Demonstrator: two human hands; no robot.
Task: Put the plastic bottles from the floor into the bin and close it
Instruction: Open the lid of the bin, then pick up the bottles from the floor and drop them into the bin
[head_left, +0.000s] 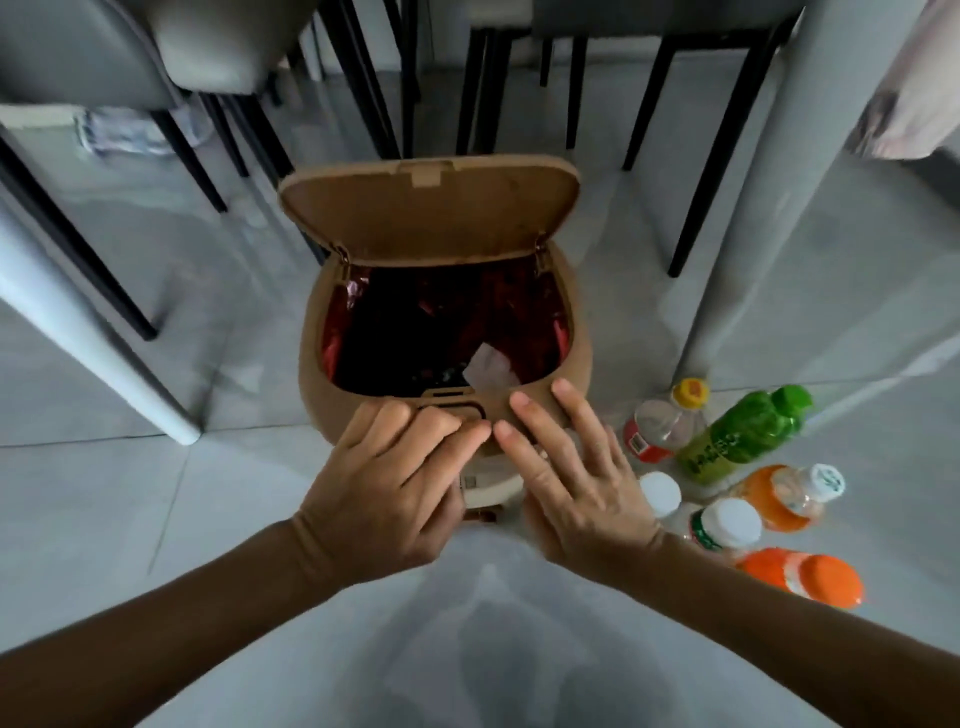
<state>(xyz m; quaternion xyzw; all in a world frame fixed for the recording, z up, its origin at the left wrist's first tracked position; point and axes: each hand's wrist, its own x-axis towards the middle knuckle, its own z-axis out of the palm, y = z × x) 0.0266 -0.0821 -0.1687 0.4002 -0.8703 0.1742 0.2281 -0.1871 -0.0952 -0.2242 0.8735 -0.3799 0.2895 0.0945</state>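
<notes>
- Resting on the front rim of the tan plastic bin (574, 358): both bare hands, palms down, nothing gripped.
- Left hand (387, 486): fingers close together, curled over the bin's front latch button (457, 408); fingertips touching the rim.
- Right hand (576, 475): fingers spread flat on the rim just right of the latch; its index fingertip almost touches the left hand's fingertips.
- Hinged tan lid (431, 213) stands open, tilted back at the far side of the bin.
- Red plastic liner bag (519, 306) inside the bin; dark rubbish and a pale crumpled scrap (488, 371) near the front edge.
- Plastic bottles (748, 488) on the grey tiled floor (156, 493), clustered just right of the bin and right hand, none in the bin.
- Green-labelled bottle (743, 434) lying tilted; clear bottle with yellow cap (667, 423) beside it.
- Nearer the camera: orange bottle with white cap (789, 493), two white-capped bottles (727, 525), orange-capped bottle (810, 577).
- Black chair legs (374, 93) and grey chairs behind the bin; pale table leg (88, 332) at left.
</notes>
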